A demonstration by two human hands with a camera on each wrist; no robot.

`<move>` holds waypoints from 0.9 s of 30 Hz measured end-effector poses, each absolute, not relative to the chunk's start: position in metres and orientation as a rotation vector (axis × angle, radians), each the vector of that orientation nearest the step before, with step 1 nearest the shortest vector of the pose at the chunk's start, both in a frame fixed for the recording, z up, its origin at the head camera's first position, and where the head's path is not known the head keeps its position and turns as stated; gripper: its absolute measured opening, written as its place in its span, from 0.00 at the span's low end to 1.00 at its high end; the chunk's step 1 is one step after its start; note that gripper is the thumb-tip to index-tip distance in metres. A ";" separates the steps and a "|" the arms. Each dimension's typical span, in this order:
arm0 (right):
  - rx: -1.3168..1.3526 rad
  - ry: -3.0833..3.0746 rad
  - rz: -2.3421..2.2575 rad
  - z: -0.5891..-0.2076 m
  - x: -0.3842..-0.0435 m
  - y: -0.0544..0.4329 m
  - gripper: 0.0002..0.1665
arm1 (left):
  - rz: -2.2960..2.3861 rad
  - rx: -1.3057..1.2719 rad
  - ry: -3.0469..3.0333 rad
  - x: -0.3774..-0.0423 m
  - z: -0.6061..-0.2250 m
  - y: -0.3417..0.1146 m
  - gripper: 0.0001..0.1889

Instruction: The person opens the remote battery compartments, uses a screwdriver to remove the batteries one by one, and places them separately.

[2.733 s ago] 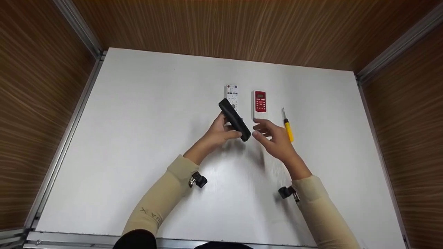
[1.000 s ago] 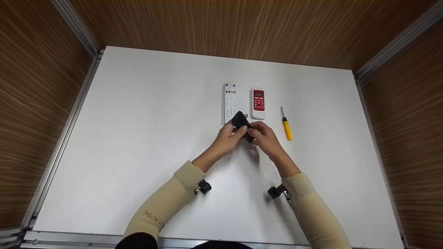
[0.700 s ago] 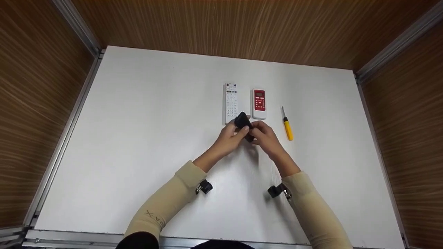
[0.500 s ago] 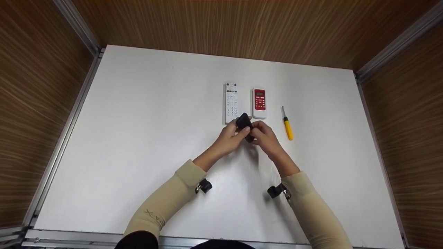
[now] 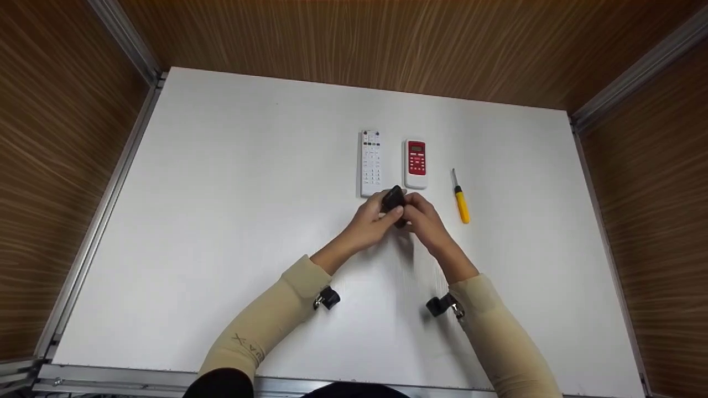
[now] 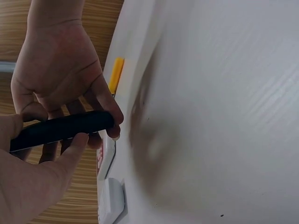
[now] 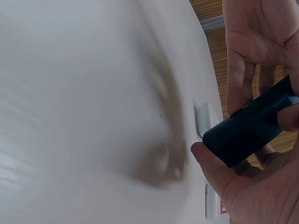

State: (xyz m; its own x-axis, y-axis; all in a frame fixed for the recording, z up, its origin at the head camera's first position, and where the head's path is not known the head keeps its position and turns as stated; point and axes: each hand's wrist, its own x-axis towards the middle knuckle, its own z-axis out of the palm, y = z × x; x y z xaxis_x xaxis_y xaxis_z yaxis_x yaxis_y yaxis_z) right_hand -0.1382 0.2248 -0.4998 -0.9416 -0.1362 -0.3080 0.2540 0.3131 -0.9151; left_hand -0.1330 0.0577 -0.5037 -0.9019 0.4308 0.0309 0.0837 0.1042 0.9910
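Both hands hold a black remote control (image 5: 394, 199) above the table, tilted, with no buttons in sight. In the head view, the left hand (image 5: 368, 224) grips it from the left, thumb across its near side. From the right, the right hand (image 5: 425, 218) has curled fingers on its other edge. The left wrist view shows the remote edge-on as a slim dark bar (image 6: 65, 128) between the hands. In the right wrist view its smooth dark broad face (image 7: 247, 126) shows, with a right fingertip at one corner and the thumb on the face.
Beyond the hands, a long white remote (image 5: 371, 163) and a white remote with a red front (image 5: 416, 163) lie side by side. A yellow-handled screwdriver (image 5: 461, 204) lies to the right. Wooden panels (image 5: 354, 44) border the white table (image 5: 249, 193).
The right hand, earlier apart from the black remote, has joined the left on it. The remote has turned and shifted slightly right and nearer. Things on the table stay put.
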 end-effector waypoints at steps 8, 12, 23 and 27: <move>0.110 2.244 -1.669 -0.500 -0.137 0.225 0.19 | 1.856 0.488 2.153 -0.131 -0.505 0.059 0.25; 0.112 2.240 -1.669 -0.501 -0.136 0.225 0.22 | 1.840 0.501 2.154 -0.131 -0.506 0.061 0.24; 0.094 2.228 -1.661 -0.502 -0.138 0.224 0.28 | 1.839 0.506 2.175 -0.133 -0.507 0.064 0.25; 0.093 2.241 -1.665 -0.502 -0.136 0.223 0.28 | 1.855 0.483 2.175 -0.131 -0.506 0.063 0.24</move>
State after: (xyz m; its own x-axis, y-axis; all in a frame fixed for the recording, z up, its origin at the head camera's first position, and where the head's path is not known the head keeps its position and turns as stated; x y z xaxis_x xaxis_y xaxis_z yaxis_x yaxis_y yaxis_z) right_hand -0.1363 0.2228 -0.5023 -0.9379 -0.1511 -0.3122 0.2553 0.3086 -0.9163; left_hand -0.1315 0.0628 -0.5062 -0.9160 0.4000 0.0303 0.0931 0.1385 0.9860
